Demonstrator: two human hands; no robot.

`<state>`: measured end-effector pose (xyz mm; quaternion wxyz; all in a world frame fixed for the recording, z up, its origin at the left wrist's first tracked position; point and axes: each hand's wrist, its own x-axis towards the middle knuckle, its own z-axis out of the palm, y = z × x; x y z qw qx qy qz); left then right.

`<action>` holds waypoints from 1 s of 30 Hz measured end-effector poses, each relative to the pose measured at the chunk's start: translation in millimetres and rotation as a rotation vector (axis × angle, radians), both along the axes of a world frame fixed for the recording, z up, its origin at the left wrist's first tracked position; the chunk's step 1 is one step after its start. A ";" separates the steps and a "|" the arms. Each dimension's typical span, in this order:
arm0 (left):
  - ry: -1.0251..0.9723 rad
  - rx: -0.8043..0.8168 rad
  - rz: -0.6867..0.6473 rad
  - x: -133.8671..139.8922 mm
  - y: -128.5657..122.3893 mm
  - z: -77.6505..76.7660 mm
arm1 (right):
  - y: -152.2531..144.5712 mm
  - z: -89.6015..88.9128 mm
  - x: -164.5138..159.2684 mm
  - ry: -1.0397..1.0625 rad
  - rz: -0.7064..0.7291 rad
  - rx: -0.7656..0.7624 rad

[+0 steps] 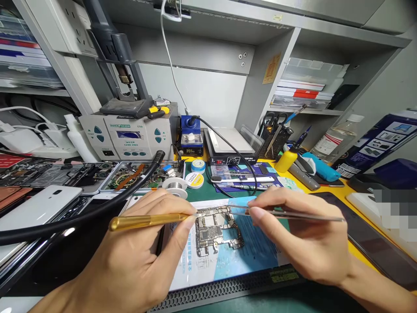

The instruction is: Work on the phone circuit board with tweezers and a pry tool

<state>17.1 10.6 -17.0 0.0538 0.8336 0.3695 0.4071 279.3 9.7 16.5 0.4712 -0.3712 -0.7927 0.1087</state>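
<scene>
Our left hand (140, 252), lower left, pinches a gold tool (146, 221) and our right hand (302, 239), lower right, tweezers (293, 214), both angled inward over the lower-centre board (211, 234).

Bare hands (137, 252) and forearms (374, 278), short fingernails (258, 212)

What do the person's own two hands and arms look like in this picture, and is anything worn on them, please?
The left hand and the right hand are both bare, without gloves. No ring, watch or bracelet shows on either. The visible part of each forearm is uncovered too, with no sleeve or cuff in view.
</scene>
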 end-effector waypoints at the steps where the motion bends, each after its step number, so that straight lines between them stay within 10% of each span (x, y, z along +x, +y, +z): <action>1: -0.003 0.000 0.001 -0.1 -0.2 0.2 | -0.8 0.0 -0.2 -0.027 0.033 0.044; 24: 0.000 -0.007 -0.036 -1.1 -1.5 1.4 | -3.1 0.1 -0.3 -0.102 0.071 0.164; 30: -0.031 0.006 -0.047 1.3 -2.3 6.5 | 14.3 -2.0 6.3 0.524 -0.027 -0.615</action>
